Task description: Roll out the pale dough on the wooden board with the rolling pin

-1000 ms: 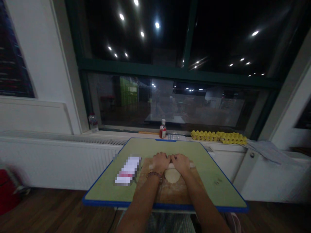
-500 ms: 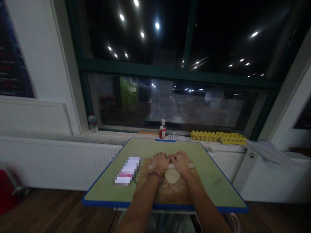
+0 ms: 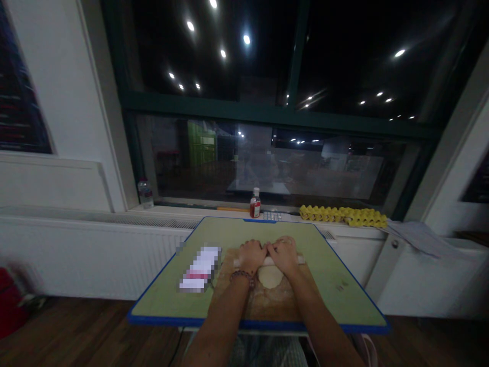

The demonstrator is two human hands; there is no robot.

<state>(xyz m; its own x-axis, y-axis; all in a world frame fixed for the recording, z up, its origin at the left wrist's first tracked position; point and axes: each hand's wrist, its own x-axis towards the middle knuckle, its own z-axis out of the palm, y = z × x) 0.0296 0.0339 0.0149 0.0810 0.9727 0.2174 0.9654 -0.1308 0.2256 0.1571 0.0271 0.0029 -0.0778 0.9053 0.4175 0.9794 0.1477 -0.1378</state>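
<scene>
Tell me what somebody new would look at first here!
Probably the pale round dough on the wooden board, by the rolling pin where the left grip and right grip rest. Next, perhaps the bright yellow bumpy tray on the windowsill at the right, or the white lights shining in the dark window above.

Pale green was shown by the bench (image 3: 332,260), trimmed in blue along its rim (image 3: 168,322), while brown was worn by the board (image 3: 267,308), cream by the dough (image 3: 270,278), off-white by the rolling pin (image 3: 301,260), bright yellow by the egg trays (image 3: 344,216), and dark green by the window frame (image 3: 214,106).
</scene>
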